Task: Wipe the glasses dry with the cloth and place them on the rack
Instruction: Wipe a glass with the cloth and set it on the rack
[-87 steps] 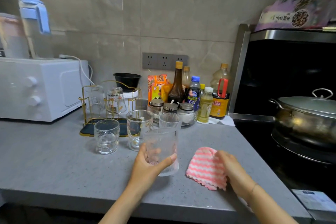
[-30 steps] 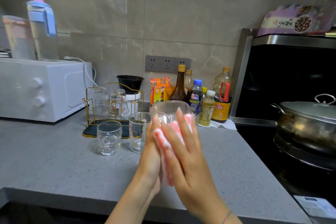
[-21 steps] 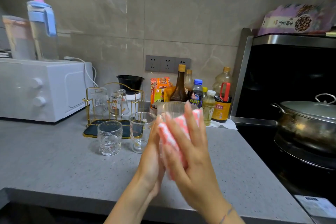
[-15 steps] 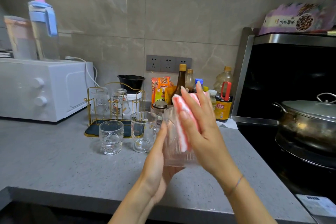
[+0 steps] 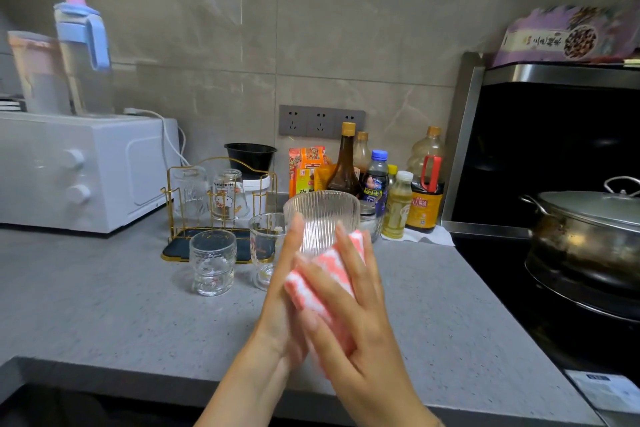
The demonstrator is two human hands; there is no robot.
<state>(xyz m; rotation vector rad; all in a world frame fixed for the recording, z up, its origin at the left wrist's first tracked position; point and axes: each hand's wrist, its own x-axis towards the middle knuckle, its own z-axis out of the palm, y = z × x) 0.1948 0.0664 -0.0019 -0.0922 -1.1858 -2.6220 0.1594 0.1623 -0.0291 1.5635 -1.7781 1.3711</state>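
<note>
Cloth point(image 5: 337, 262) slid lower under flat right fingers point(image 5: 349, 250); left fingers point(image 5: 294, 236) grip glass point(image 5: 322, 215) before bottles point(image 5: 377, 180).

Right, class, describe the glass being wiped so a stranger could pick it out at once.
Find the grey countertop between white microwave and black stove. In front of the gold rack, the left hand holds a glass up while the right hand presses a striped cloth to it. Unlike the two glasses standing beside it, it is vertically ribbed.
</note>
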